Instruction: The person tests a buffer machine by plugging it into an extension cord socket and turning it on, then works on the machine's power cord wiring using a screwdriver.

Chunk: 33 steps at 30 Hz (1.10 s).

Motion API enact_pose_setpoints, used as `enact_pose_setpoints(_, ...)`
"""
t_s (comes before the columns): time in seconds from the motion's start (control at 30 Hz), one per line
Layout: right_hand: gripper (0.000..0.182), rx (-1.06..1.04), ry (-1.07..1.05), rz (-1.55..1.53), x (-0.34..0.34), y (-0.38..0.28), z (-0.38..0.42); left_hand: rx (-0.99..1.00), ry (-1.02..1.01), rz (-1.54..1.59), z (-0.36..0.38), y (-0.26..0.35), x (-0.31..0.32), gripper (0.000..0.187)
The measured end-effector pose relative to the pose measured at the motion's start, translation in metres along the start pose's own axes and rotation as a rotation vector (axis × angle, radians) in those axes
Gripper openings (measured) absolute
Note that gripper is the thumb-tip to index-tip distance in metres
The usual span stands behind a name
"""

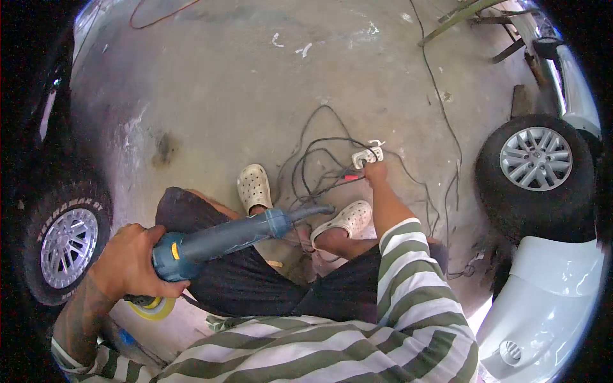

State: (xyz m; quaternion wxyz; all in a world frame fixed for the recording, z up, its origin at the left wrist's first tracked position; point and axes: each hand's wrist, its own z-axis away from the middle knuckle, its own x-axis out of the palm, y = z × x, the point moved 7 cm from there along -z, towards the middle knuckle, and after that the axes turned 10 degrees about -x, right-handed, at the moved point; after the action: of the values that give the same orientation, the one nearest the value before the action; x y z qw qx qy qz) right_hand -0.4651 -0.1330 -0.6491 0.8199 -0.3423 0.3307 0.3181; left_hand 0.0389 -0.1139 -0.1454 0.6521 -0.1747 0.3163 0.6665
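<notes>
My left hand [137, 262] is wrapped round the head end of a blue-grey corded polisher [220, 242], which lies slantwise across my thigh. Below that hand, part of the polisher's yellow pad [153, 309] shows. The tool's thick cord sleeve points towards my feet. Low over the floor, my right hand [375, 172] is closed at a white power strip [367, 157]. What its fingers grip exactly is hidden by the hand. Close by lie loops of dark cable [306, 156] and a small red piece [349, 177].
Two white clogs [255, 186] are on my feet beside the cable. A car wheel [70, 246] stands at left and another wheel [536, 159] at right. White bodywork [546, 293] lies near my right side. A long cable [440, 105] crosses the concrete floor [223, 83].
</notes>
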Motion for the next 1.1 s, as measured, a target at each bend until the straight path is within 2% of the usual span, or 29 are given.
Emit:
enact_pose_setpoints(0.2,0.032,0.09,0.156,0.004,-0.027,-0.045,0.013,-0.001,0.007,0.012,-0.001,-0.001,0.002,0.064)
enact_pose_setpoints(0.3,0.031,-0.03,0.112,0.097,-0.017,-0.052,0.002,-0.029,-0.011,-0.03,0.0,-0.002,0.003,0.063)
enact_pose_setpoints(0.37,0.031,-0.103,0.167,0.167,-0.001,-0.036,-0.01,-0.026,-0.023,-0.024,0.0,-0.004,0.005,0.062)
enact_pose_setpoints(0.5,0.033,-0.252,-0.008,0.272,-0.011,-0.066,0.003,-0.062,-0.028,-0.073,0.002,0.008,-0.006,0.06)
enact_pose_setpoints(0.53,0.034,-0.306,-0.078,0.351,-0.009,-0.062,-0.007,-0.028,-0.011,-0.086,0.003,0.011,-0.004,0.059)
enact_pose_setpoints(0.6,0.044,-0.552,-0.146,0.704,-0.004,-0.063,-0.034,0.02,0.032,-0.117,0.007,0.013,-0.001,0.055)
enact_pose_setpoints(0.63,0.05,-0.483,-0.232,0.66,-0.02,-0.086,-0.031,-0.002,0.04,-0.127,0.01,0.011,0.002,0.055)
enact_pose_setpoints(0.67,0.056,-0.412,-0.312,0.608,-0.054,-0.122,-0.022,0.067,0.072,-0.174,0.013,0.016,0.003,0.054)
enact_pose_setpoints(0.7,0.063,-0.511,-0.306,0.511,-0.071,-0.161,-0.017,0.139,0.106,-0.227,0.018,0.023,0.003,0.053)
enact_pose_setpoints(0.73,0.069,-0.607,-0.295,0.414,-0.093,-0.196,-0.006,0.126,0.122,-0.255,0.022,0.027,0.003,0.053)
enact_pose_setpoints(0.77,0.069,-0.617,-0.282,0.395,-0.136,-0.234,0.046,0.155,0.152,-0.317,0.025,0.035,0.006,0.057)
enact_pose_setpoints(0.8,0.076,-0.679,-0.34,-0.038,-0.17,-0.302,0.123,0.193,0.185,-0.371,0.028,0.041,0.005,0.062)
enact_pose_setpoints(0.83,0.081,-0.787,-0.335,-0.012,-0.188,-0.329,0.169,0.196,0.203,-0.377,0.031,0.047,0.002,0.062)
enact_pose_setpoints(0.87,0.078,-0.892,-0.493,-0.025,-0.202,-0.353,0.231,0.191,0.252,-0.42,0.033,0.051,-0.003,0.064)
enact_pose_setpoints(0.9,0.098,-1.0,-0.743,0.005,-0.19,-0.36,0.276,0.185,0.299,-0.46,0.035,0.057,-0.006,0.066)
enact_pose_setpoints(0.93,0.089,-1.225,-0.646,0.095,-0.205,-0.37,0.336,0.189,0.354,-0.48,0.039,0.065,-0.014,0.066)
enact_pose_setpoints(1.0,0.065,-1.224,-0.7,0.029,-0.216,-0.371,0.394,0.262,0.422,-0.51,0.041,0.077,-0.02,0.066)
enact_pose_setpoints(1.03,0.065,-1.238,-0.679,0.041,-0.209,-0.365,0.407,0.336,0.456,-0.536,0.042,0.087,-0.022,0.065)
enact_pose_setpoints(1.1,0.044,-1.207,-0.146,0.109,-0.21,-0.358,0.402,0.325,0.475,-0.591,0.037,0.101,-0.031,0.061)
